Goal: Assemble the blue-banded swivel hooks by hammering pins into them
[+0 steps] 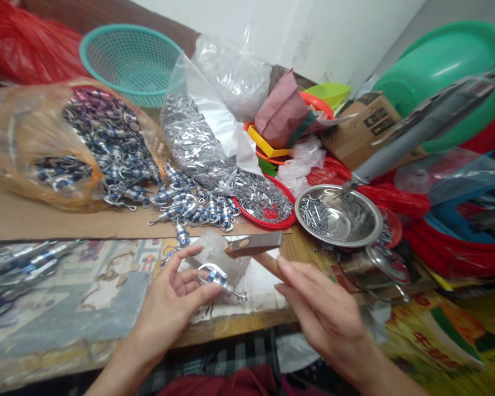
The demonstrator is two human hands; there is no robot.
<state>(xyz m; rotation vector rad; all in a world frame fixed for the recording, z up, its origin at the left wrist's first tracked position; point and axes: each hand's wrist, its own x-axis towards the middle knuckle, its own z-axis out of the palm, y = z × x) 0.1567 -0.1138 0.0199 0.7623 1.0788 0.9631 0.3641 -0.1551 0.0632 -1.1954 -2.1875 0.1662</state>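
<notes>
My left hand [169,300] pinches a small blue-and-silver metal fitting [216,278] with a curved arm and a ring at its end. My right hand [324,302] grips a hammer [253,245] by its wooden handle, and the head hovers just above and right of the fitting. Beneath both lies a grey metal block [216,250] on the worktable, partly hidden by the hammer and my fingers. Just behind my left hand, loose fittings like the held one [208,212] lie in a heap.
An orange-tinted bag [16,148] spills fittings at the left. Behind stand a turquoise basket [134,99] and a bag of small metal parts [190,132]. To the right are a red plate [272,220] of flat pieces, a steel bowl [350,220] with pins and a grey bar [429,129] slanting overhead.
</notes>
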